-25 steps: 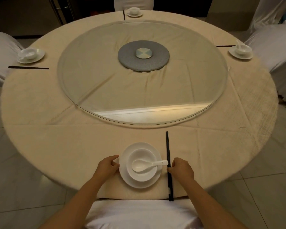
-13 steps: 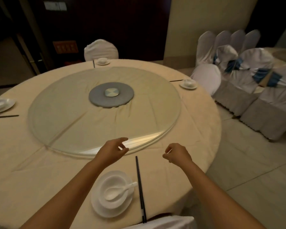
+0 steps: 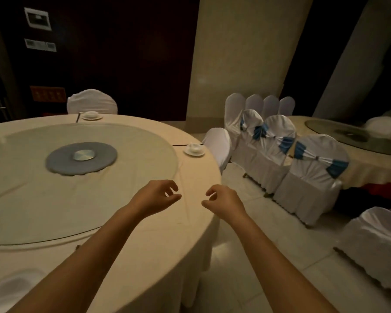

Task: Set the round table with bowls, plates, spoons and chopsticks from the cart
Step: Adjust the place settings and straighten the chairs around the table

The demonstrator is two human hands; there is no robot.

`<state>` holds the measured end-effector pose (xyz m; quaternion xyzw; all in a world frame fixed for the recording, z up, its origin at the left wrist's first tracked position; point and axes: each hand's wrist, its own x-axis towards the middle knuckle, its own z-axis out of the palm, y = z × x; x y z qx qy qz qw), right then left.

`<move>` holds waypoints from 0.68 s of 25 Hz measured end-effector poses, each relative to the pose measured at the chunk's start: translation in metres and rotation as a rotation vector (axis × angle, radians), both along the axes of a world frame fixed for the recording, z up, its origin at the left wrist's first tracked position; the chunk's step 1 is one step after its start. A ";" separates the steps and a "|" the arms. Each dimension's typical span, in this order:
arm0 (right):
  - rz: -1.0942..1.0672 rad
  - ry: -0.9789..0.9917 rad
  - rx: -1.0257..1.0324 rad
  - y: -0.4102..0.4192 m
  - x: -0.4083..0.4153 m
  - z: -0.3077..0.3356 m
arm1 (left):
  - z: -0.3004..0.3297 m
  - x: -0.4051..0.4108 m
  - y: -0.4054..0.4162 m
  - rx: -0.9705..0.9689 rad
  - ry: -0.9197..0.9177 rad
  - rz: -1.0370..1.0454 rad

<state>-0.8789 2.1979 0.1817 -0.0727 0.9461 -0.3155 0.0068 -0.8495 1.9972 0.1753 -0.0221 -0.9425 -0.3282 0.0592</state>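
The round table (image 3: 190, 177) with a cream cloth fills the left half of the view, a glass turntable (image 3: 127, 141) on top. A white bowl on a plate (image 3: 194, 149) sits at the right rim with dark chopsticks (image 3: 180, 145) beside it. Another bowl and plate (image 3: 92, 115) stands at the far rim, chopsticks (image 3: 78, 117) to its left. My left hand (image 3: 157, 195) hovers over the table's right part, fingers loosely curled, holding nothing. My right hand (image 3: 224, 201) hangs just past the table edge, also loosely curled and empty. The setting nearest me is out of view.
A white-covered chair (image 3: 92, 101) stands at the far side and another (image 3: 218, 145) at the right rim. A row of covered chairs with blue sashes (image 3: 287, 154) stands on the tiled floor to the right. A second round table (image 3: 370, 159) is behind them.
The view has swung right and up, away from the near setting, which has dropped out of sight. Both hands left the plate and chopsticks, lifted, and now hang empty in the air.
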 end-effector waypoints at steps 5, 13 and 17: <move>-0.025 0.055 -0.014 0.086 -0.049 0.018 | 0.023 -0.053 0.098 -0.068 0.029 -0.061; -0.092 0.069 -0.034 0.186 -0.179 0.010 | 0.018 -0.208 0.206 -0.011 0.081 -0.148; -0.093 0.045 -0.022 0.229 -0.262 0.024 | 0.016 -0.300 0.244 0.021 0.030 -0.160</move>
